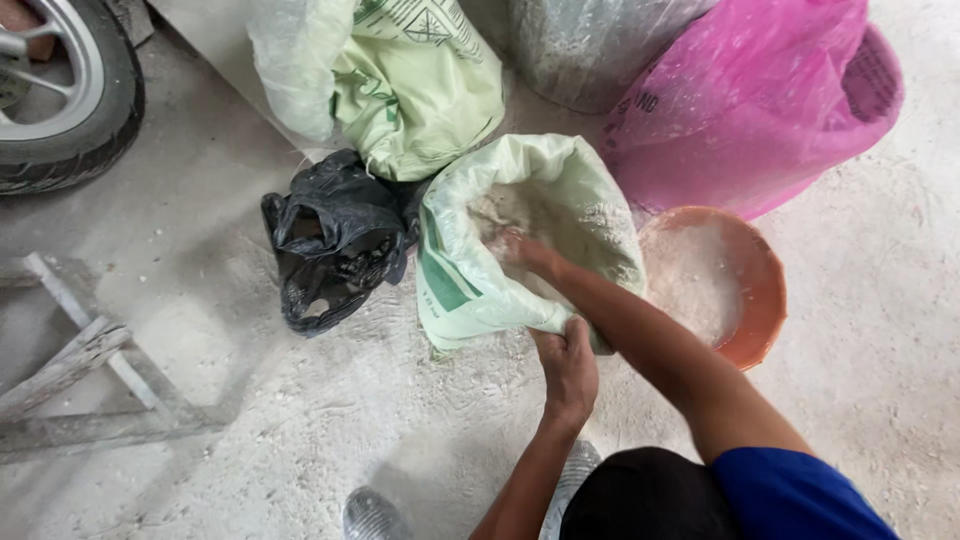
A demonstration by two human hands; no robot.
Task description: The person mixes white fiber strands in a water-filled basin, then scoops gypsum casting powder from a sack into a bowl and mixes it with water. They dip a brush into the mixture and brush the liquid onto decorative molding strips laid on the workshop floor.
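A pale green plastic sack (455,285) stands open on the dusty floor, holding whitish powder (505,212). My left hand (566,362) grips the sack's near rim, pinching the plastic. My right hand (522,250) reaches down inside the sack into the powder; its fingers are partly buried, so I cannot tell if they hold anything. An orange bowl (765,290) with white powder in it sits just right of the sack, under my right forearm.
A crumpled black plastic bag (335,240) lies left of the sack. Behind stand another green sack (420,85), a grey sack (590,45) and a pink sack (760,95). A tyre (85,110) is at top left, a wooden frame (85,370) at left.
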